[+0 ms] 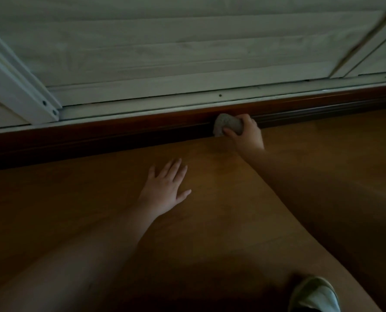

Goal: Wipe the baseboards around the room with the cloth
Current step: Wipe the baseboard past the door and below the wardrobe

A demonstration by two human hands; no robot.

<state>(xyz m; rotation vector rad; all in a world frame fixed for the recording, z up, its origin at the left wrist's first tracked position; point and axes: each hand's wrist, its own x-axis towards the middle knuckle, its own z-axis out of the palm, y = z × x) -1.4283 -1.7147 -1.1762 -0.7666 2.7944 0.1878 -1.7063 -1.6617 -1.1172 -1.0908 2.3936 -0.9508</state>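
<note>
Floor point(210, 221): brown wood-look surface, filled the lower half of the view, dim light, carried both hands and the shoe.
Sliding door point(165, 46): pale panel with horizontal bands, stood beyond the floor's far edge, white frame rails at the left side.
Door track point(142, 106): white-and-metal rail with small dark screw heads, ran along the top of the baseboard from left to right.
Baseboard point(97, 136): dark reddish-brown strip along the floor's far edge, right under the door track, grooved lower part in shadow.
Right arm: bare, stretched from the lower right toward the floor's far edge.
Left arm: bare, came in from the lower left across the floor.
Left hand point(165, 188): lay flat on the floor, palm down, fingers straight and spread, held nothing, short of the baseboard.
Right hand point(246, 134): at the floor's far edge, against the baseboard, thumb and fingers curled round the cloth, gripping it.
Shoe point(313, 296): pale, partly cut off, near the floor's near edge toward the right corner.
Cloth point(227, 126): grey, bunched into a wad, pressed to the baseboard face just above where it met the floor, roughly mid-way along the far edge, slightly right of centre.
Cloth contact: touched the baseboard; its lower tip reached the floor line.
Thin cord point(356, 39): blurred tan line, slanted across the upper right in front of the door; could not tell what it was.
</note>
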